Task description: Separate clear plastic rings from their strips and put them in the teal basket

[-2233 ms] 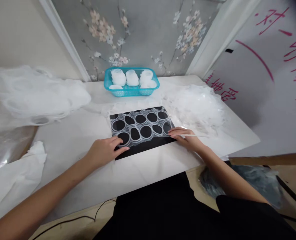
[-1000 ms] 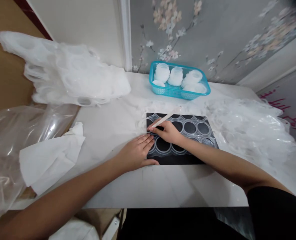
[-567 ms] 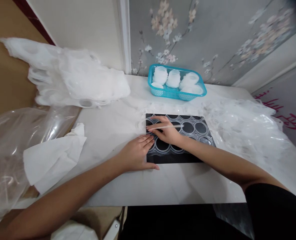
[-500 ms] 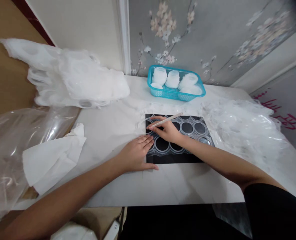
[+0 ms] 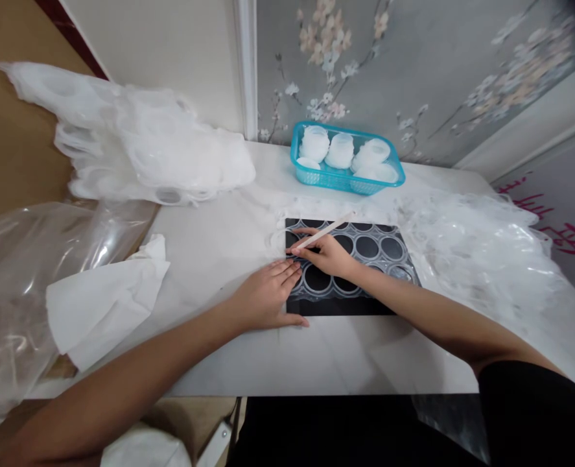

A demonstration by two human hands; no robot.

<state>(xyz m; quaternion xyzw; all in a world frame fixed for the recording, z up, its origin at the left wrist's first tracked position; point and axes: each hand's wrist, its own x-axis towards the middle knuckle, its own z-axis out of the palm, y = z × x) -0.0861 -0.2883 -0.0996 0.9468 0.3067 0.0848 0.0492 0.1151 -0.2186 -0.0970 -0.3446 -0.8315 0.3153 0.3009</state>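
Observation:
A clear plastic sheet with rows of round rings (image 5: 367, 247) lies over a black mat (image 5: 345, 307) on the white table. My left hand (image 5: 270, 295) rests flat at the left edge of the sheet, fingers stretched out and thumb apart. Just above its fingertips, my right hand (image 5: 323, 251) grips a thin white stick (image 5: 328, 231), which slants up to the right. The stick's lower end is hidden by my fingers. Part of the sheet's ring pattern runs past the mat's left edge.
A blue basket (image 5: 348, 180) behind the mat holds stacks of white discs. Heaped ring sheets (image 5: 467, 246) lie on the right, and a large white bundle (image 5: 161, 149) on the left. White paper (image 5: 105, 305) and a clear plastic bag (image 5: 19, 279) are at the left edge.
The whole view has shifted slightly. Both hands stay nearly where they were on the sheet, and the stick remains in my right hand at almost the same slant.

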